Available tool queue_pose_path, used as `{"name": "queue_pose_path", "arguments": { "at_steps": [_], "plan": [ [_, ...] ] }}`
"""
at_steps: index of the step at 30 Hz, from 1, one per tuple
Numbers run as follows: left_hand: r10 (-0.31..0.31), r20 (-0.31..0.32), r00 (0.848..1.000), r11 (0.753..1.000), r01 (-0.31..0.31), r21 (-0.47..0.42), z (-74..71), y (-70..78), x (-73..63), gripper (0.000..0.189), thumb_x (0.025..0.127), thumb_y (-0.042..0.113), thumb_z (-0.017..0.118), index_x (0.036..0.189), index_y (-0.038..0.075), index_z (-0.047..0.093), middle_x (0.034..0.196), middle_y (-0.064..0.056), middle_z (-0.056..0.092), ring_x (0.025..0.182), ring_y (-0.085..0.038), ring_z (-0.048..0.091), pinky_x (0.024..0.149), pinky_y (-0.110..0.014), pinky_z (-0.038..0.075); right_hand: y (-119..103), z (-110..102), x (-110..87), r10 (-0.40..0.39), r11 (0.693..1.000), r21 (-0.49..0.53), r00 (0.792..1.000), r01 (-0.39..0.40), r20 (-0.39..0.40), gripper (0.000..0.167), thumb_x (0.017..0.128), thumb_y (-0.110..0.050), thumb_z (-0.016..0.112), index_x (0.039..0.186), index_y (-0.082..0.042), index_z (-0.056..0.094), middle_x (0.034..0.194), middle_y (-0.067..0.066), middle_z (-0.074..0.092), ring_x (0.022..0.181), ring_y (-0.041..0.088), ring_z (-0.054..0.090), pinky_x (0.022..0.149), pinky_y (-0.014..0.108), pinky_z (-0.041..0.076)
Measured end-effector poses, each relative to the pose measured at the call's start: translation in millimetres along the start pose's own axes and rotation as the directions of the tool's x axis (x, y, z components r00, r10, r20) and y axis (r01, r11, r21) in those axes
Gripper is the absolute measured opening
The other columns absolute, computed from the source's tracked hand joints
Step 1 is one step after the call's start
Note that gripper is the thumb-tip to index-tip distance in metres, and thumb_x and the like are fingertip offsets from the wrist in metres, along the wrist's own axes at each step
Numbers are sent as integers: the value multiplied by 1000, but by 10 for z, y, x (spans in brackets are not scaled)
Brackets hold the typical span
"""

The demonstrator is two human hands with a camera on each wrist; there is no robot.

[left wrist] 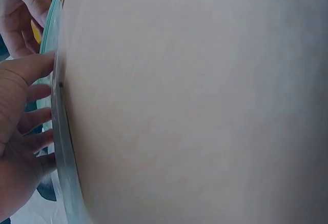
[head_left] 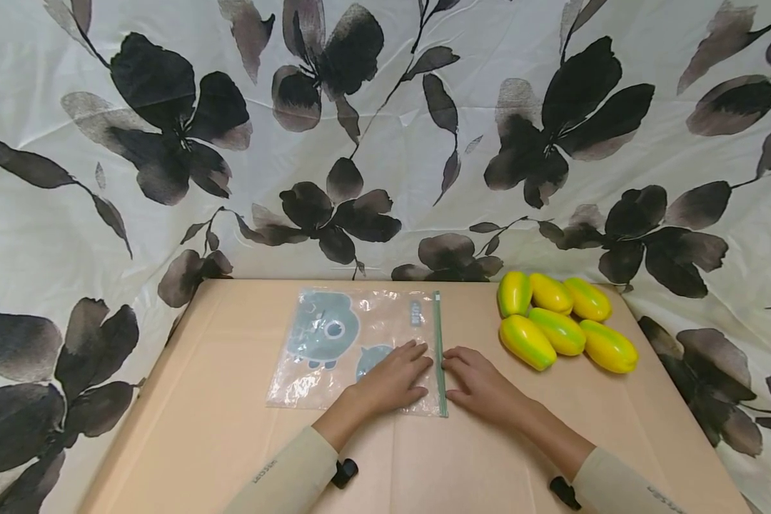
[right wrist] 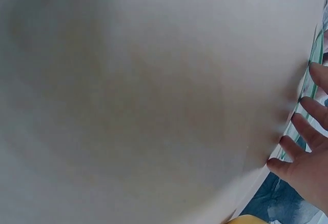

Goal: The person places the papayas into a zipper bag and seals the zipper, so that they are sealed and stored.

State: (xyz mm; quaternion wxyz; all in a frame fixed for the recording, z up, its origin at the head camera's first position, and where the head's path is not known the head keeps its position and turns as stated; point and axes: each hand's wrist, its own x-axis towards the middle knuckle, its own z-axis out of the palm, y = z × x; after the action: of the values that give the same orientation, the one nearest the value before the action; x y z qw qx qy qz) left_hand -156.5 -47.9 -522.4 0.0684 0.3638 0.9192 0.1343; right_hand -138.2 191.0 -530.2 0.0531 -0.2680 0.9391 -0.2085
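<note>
A clear zip bag [head_left: 385,314] lies flat on the tan board, printed with blue-grey cartoon animals. Its green zip strip [head_left: 439,321] runs along the right edge. My left hand [head_left: 388,378] rests on the bag just left of the strip, its fingers spread on the plastic. On the other side, my right hand [head_left: 482,385] has its fingertips down at the strip's outer edge. The left wrist view shows the fingers of the left hand [left wrist: 23,116] touching the bag. In the right wrist view, the right hand [right wrist: 307,157] has its fingers apart along the edge.
Several yellow-green oval fruits [head_left: 555,330], like mangoes, lie grouped at the board's back right corner. The tan board [head_left: 218,371] spreads under everything. Behind it hangs a white cloth [head_left: 437,214] with dark flowers.
</note>
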Motion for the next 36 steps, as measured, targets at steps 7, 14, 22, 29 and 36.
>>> {"name": "queue_pose_path", "arguments": {
  "at_steps": [7,14,22,29,36],
  "plan": [
    [-20,-4,1000,1000,20,-21,29,4,-8,61,98,38,68,150,9,53,163,-14,41,154,-35,34,126,-45,28,-49,22,-8,19,1000,-16,1000,-19,-1,61,87,-39,82,138,-12,62,149,6,53,142,29,47,119,51,39],
    [-16,-27,1000,999,15,-34,34,0,-3,61,97,36,69,148,7,54,162,-16,42,152,-35,36,125,-46,30,-38,45,-14,7,999,-49,1000,-8,-11,70,83,-43,83,141,-10,60,151,8,51,141,32,47,118,53,39],
    [-56,-42,998,998,54,-34,48,3,23,60,97,40,68,148,11,55,162,-13,42,152,-31,38,125,-43,31,-30,43,-9,60,998,-34,996,-58,66,79,85,-51,79,150,-13,53,166,11,36,156,41,27,117,74,24],
    [-136,-73,988,988,130,-83,40,29,69,62,100,47,62,149,10,54,167,-13,35,150,-30,40,121,-47,37,-30,36,3,84,996,1,993,-84,89,83,83,-54,79,151,-14,52,168,11,33,157,40,24,118,74,22],
    [-176,-89,980,983,170,-73,91,27,116,64,100,53,58,148,10,55,168,-12,34,152,-32,37,122,-50,34,-32,36,21,91,996,11,991,-92,97,85,82,-56,80,151,-15,52,168,10,32,157,40,24,118,74,21]
  ]
}}
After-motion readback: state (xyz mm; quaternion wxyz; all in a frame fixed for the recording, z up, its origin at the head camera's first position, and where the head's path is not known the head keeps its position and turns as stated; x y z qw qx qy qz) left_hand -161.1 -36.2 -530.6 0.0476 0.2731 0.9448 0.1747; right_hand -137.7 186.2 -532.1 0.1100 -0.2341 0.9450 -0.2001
